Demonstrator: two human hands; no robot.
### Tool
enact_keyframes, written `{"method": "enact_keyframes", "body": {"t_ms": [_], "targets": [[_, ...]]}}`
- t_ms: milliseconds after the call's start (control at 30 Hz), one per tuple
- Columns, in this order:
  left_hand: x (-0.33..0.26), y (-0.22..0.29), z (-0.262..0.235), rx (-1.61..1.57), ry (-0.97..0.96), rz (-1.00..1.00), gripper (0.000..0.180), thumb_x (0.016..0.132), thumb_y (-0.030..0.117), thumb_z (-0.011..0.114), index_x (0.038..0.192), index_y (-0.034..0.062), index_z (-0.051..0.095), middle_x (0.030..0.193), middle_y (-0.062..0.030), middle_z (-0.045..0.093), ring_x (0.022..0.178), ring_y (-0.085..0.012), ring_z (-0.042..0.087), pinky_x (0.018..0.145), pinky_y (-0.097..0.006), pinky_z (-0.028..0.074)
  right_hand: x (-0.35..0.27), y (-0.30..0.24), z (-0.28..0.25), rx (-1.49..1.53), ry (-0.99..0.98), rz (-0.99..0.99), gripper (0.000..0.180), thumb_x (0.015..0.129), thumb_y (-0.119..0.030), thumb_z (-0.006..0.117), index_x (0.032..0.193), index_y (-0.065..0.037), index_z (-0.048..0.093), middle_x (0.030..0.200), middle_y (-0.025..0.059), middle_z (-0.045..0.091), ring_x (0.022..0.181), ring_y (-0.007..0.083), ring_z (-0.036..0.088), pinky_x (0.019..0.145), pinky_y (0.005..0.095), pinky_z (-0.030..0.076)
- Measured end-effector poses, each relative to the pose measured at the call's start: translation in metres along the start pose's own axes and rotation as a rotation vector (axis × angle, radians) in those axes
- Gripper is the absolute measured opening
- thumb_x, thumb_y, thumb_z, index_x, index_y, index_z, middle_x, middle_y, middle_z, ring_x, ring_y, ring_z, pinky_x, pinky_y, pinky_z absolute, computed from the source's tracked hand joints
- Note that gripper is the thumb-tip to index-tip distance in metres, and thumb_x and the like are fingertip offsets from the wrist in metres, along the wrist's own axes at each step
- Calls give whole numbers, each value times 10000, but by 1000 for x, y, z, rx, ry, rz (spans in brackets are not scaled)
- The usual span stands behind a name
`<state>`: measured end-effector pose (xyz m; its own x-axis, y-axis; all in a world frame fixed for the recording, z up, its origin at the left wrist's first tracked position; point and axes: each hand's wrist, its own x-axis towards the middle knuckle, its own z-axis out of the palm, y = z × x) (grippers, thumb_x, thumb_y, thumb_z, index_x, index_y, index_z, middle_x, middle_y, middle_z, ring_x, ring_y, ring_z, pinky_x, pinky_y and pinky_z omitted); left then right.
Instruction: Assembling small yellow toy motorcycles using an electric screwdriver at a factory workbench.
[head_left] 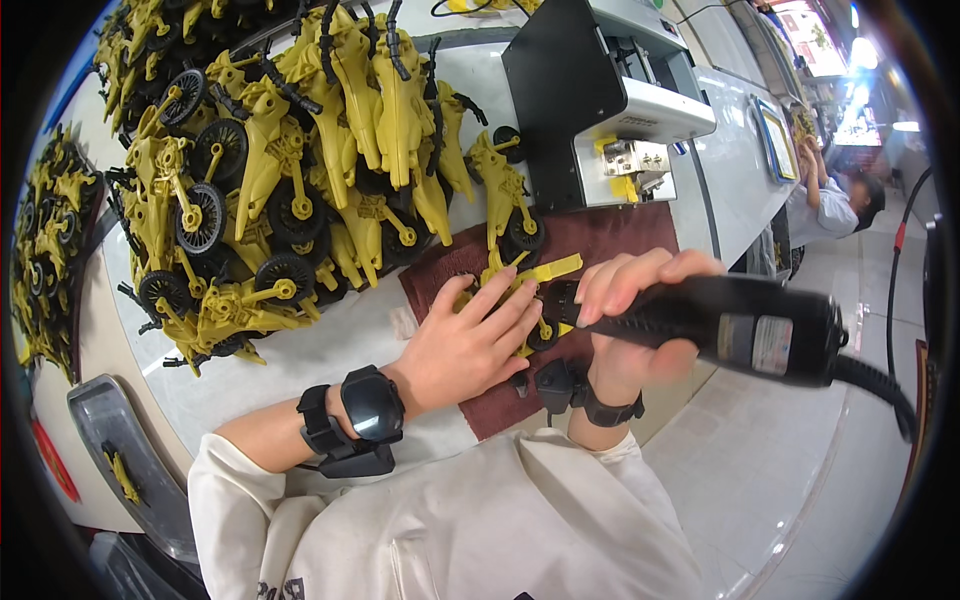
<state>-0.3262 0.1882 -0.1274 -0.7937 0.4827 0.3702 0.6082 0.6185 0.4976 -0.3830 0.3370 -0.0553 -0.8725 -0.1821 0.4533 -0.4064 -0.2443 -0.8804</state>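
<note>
My left hand [468, 345] presses flat on a yellow toy motorcycle [535, 275] that lies on a dark red cloth [610, 240]. My right hand [628, 320] grips a black electric screwdriver [740, 325], held sideways with its tip pointing left at the toy under my left fingers. The tip itself is hidden by my fingers. A thick black cable runs off the tool's right end. Both wrists wear black bands.
A big heap of yellow toy motorcycles with black wheels [290, 160] fills the table's left and back. A black and silver machine [610, 100] stands behind the cloth. Another person [835, 200] sits far right. A grey tray [125, 450] lies lower left.
</note>
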Motion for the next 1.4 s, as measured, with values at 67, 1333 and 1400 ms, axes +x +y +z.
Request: {"method": "enact_keyframes", "body": {"t_ms": [67,1333,1400], "targets": [[0,0,0,33,-14,2,482,768,328,662,1157,57,577,1277,-92,502,1243,-254,412,920,-427,357,-4,1,2,-50,-30,-35,637,814,-571,608,1088,-48,370,733,112,534,515,214,534,485,327,442],[-6,0,1,25,-149,-25,513,803,362,622,1222,89,511,1293,-99,463,1350,-328,275,1062,-520,247,6,6,30,-23,-161,-61,592,826,-470,651,1122,-53,352,770,114,539,587,236,553,596,368,467],[-7,2,1,19,-131,-35,519,805,371,615,1223,83,508,1304,-103,457,1348,-328,277,1059,-519,251,4,3,25,-66,-202,-84,590,821,-456,665,1115,-48,357,780,125,555,594,248,565,585,374,477]]}}
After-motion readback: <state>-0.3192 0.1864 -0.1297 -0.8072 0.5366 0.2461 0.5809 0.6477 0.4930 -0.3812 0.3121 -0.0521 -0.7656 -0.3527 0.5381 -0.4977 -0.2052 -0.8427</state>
